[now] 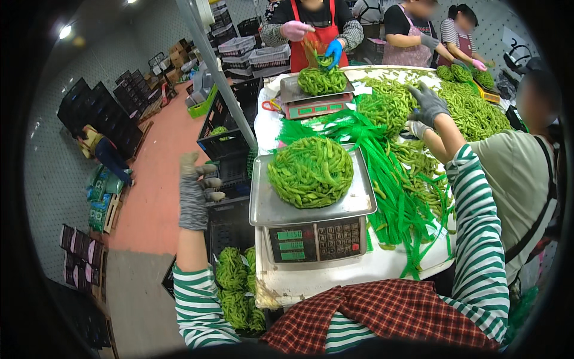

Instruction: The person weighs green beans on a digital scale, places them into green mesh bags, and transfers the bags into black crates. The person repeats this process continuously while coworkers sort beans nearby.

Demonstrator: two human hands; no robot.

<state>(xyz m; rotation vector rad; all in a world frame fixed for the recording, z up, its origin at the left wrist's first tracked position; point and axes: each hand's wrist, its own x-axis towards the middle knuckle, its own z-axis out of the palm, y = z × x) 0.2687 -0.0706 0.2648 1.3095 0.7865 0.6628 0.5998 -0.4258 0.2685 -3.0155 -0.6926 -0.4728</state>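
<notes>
My left hand (196,190), in a grey knit glove with tan fingertips, hovers left of the table beside stacked black crates. Its fingers are spread and hold nothing. In a dark grey glove, my right hand (428,107) reaches over the heap of green soybean pods (394,107), fingers apart. Directly before me, a rounded green mesh bag of pods (310,172) rests on the steel pan of a digital scale (258,211). Right of the scale, empty green mesh bags (390,202) lie draped across loose pods.
A co-worker's gloved hand (418,129) is just below my right hand. Across the table, a person in a red apron (320,49) handles pods over a second scale (318,107). Filled bags (233,287) sit in a crate at lower left. A metal post (219,76) rises by the table.
</notes>
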